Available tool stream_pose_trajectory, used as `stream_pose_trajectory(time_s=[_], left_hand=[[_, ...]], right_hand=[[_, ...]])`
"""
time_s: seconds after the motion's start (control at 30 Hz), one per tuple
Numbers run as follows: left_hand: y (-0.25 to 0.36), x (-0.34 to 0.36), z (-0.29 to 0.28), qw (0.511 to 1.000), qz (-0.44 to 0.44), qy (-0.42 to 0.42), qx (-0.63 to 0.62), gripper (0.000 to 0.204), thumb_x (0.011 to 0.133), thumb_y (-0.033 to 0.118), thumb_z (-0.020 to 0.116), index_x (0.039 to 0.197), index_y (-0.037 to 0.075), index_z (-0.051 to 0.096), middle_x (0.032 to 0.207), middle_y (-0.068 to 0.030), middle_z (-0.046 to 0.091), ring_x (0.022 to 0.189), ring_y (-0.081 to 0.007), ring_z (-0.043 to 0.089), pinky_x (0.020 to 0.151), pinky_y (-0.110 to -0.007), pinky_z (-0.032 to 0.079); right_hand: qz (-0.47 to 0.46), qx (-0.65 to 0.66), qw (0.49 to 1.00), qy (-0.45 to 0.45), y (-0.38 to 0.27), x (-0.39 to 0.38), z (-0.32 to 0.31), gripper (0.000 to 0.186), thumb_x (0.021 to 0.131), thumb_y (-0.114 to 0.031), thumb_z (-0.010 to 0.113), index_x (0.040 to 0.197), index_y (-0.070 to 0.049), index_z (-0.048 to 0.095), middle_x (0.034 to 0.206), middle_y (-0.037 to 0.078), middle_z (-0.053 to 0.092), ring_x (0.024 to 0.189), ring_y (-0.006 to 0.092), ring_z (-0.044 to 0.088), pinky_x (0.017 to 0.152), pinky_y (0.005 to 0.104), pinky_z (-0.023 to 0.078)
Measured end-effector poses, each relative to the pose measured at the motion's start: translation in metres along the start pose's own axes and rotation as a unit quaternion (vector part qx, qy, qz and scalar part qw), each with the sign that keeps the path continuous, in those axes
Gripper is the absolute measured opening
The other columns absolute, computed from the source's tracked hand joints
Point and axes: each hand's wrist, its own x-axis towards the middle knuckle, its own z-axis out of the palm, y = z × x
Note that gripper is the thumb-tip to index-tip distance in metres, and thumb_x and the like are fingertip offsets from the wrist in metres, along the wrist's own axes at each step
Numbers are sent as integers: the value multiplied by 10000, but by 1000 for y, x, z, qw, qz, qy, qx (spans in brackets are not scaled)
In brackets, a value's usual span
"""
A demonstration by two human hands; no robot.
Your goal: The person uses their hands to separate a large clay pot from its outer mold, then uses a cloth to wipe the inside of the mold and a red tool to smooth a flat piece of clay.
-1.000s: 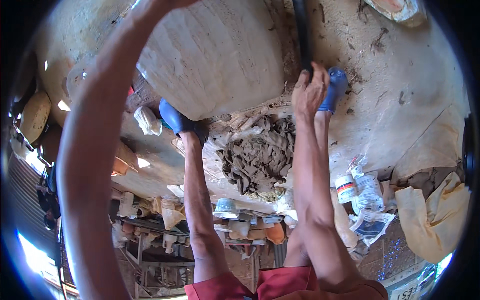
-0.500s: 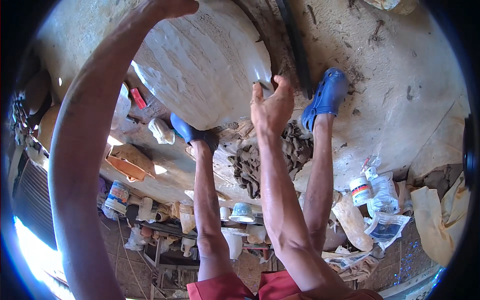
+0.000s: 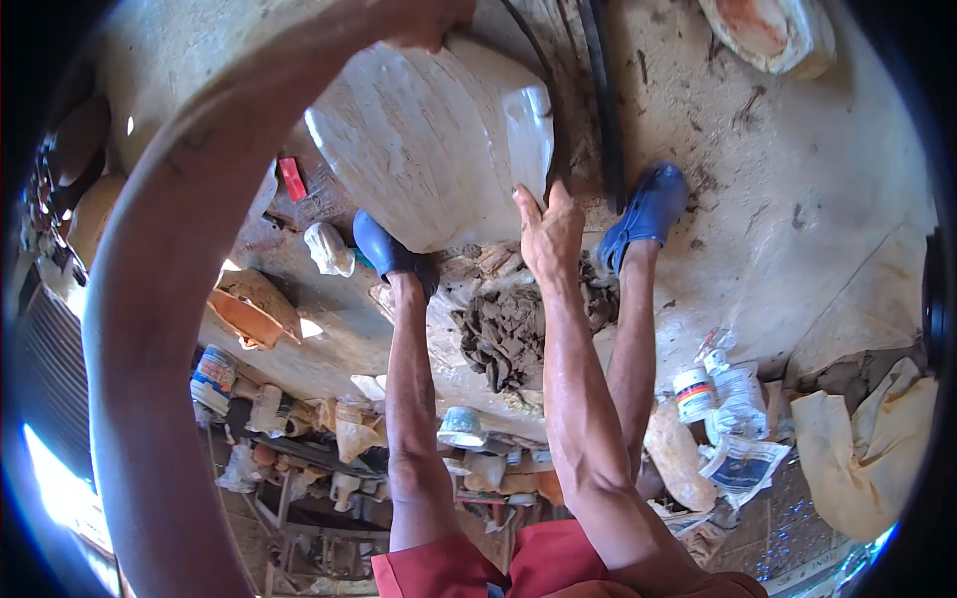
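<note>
A large, smooth grey clay vessel (image 3: 429,149), wet and shiny with long smear marks, stands in front of me between my feet. My right hand (image 3: 551,234) is at its near right edge, thumb on the pale face and fingers round the outer side, so the edge lies between them. My left arm arches over from the left. My left hand (image 3: 429,25) is at the vessel's far edge, partly cut off by the picture's top, with its fingers hidden. A heap of dark soft clay (image 3: 503,334) lies on the floor under my right forearm.
Blue clogs on my feet (image 3: 384,244) (image 3: 653,204) flank the vessel. A long dark bar (image 3: 603,110) lies to its right. Nearby are a red piece (image 3: 292,179), an orange-brown broken pot (image 3: 249,314), a white tub (image 3: 693,394), a crumpled tan sheet (image 3: 847,458) and a pale bowl (image 3: 773,35).
My left hand has moved right along the vessel's far edge. My right hand has shifted slightly right and nearer, its thumb and fingers now about the edge. The whole view has shifted a little.
</note>
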Motion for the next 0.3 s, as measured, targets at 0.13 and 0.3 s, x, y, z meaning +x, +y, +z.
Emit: stream_pose_trajectory(time_s=[0.13, 0.3], left_hand=[[90, -107, -91, 999, 5, 33, 8, 299, 819, 87, 720, 1116, 105, 749, 1143, -189, 709, 1063, -392, 682, 887, -485, 577], [84, -253, -81, 979, 37, 200, -25, 110, 827, 77, 680, 902, 63, 759, 838, -217, 747, 939, -395, 765, 774, -476, 644]], right_hand=[[57, -79, 995, 0, -47, -51, -21, 275, 970, -246, 744, 1041, 9, 670, 916, 295, 738, 891, 451, 752, 760, 537, 553], [-145, -53, 988, 2, -86, -140, -11, 506, 986, -242, 747, 1439, -48, 631, 1218, 226, 758, 1177, 346, 732, 1050, 407, 546]])
